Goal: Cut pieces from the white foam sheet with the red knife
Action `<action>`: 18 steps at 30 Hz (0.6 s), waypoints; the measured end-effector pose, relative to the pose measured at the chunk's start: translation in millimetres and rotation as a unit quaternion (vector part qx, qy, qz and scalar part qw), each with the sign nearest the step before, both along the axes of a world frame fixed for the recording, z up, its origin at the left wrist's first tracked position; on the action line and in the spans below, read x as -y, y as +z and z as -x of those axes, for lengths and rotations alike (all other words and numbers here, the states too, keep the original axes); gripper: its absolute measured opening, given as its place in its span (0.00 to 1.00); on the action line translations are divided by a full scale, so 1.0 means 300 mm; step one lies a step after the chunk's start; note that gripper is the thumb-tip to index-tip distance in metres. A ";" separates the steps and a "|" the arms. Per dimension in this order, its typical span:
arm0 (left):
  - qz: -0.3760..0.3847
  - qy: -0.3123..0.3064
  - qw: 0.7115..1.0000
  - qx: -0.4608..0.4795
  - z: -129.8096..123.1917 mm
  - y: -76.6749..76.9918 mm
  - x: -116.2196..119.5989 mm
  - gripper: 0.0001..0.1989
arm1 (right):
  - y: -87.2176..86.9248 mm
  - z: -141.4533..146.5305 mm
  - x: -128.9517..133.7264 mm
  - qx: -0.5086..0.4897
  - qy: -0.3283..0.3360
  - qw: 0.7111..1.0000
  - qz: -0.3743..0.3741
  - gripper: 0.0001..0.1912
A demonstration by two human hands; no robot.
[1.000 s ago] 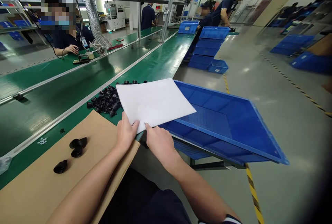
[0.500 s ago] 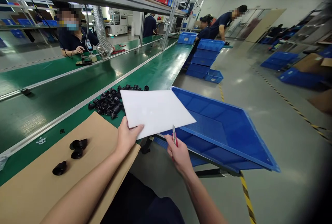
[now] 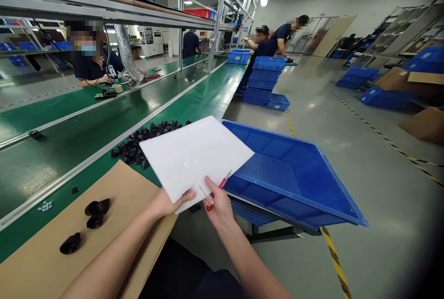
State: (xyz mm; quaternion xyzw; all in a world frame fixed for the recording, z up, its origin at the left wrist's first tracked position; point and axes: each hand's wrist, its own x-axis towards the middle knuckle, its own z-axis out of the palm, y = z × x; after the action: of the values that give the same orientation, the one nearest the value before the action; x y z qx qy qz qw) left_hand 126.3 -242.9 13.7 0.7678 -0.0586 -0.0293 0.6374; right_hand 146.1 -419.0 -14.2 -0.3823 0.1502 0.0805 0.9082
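A flat white sheet [image 3: 194,151] is held up over the bench edge, with a short dark line near its lower edge. My left hand [image 3: 171,202] grips its lower left corner, thumb on top and fingers hidden beneath. My right hand [image 3: 219,204] is closed round a red cutter [image 3: 224,181], its thumb on the sheet's lower edge and the blade pointing up and right. Behind the sheet lies a pile of black round parts [image 3: 133,146]. Several black parts [image 3: 95,213] rest on brown cardboard [image 3: 114,206] at the left.
An open blue bin [image 3: 294,174] stands right of the sheet. The green bench [image 3: 208,88] runs into the distance beside stacked blue crates [image 3: 263,79]. A masked person [image 3: 93,65] works across the line; other people are farther back.
My right hand has moved left and up to the sheet's lower edge with the cutter. The sheet has turned and come nearer. The whole view has shifted slightly.
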 end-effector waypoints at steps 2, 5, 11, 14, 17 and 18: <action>0.048 -0.010 0.998 -0.040 -0.011 0.003 0.010 0.28 | 0.012 -0.004 0.003 -0.032 0.002 0.999 -0.025 0.19; 0.128 -0.023 0.988 -0.088 -0.025 0.009 0.033 0.31 | 0.031 -0.009 -0.026 -0.069 -0.002 0.996 -0.060 0.16; 0.192 -0.008 0.969 -0.152 -0.022 0.017 0.013 0.30 | 0.063 -0.083 0.024 -0.047 -0.028 0.997 -0.054 0.19; 0.178 -0.030 0.957 -0.227 -0.020 0.036 -0.053 0.26 | 0.100 -0.162 0.180 0.042 -0.174 0.983 -0.042 0.19; 0.189 0.023 0.958 -0.213 -0.036 0.049 -0.094 0.25 | 0.118 -0.198 0.278 0.061 -0.212 0.975 0.022 0.19; 0.186 0.050 0.963 -0.189 -0.044 0.049 -0.094 0.25 | 0.113 -0.196 0.280 0.051 -0.196 0.978 0.044 0.22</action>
State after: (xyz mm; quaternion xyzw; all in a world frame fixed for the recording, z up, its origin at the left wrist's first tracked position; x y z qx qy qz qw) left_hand 139.5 -214.7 28.3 0.6179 0.0970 -0.1310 0.7692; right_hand 204.8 -503.1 19.8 -0.3886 0.1791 -0.1252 0.8951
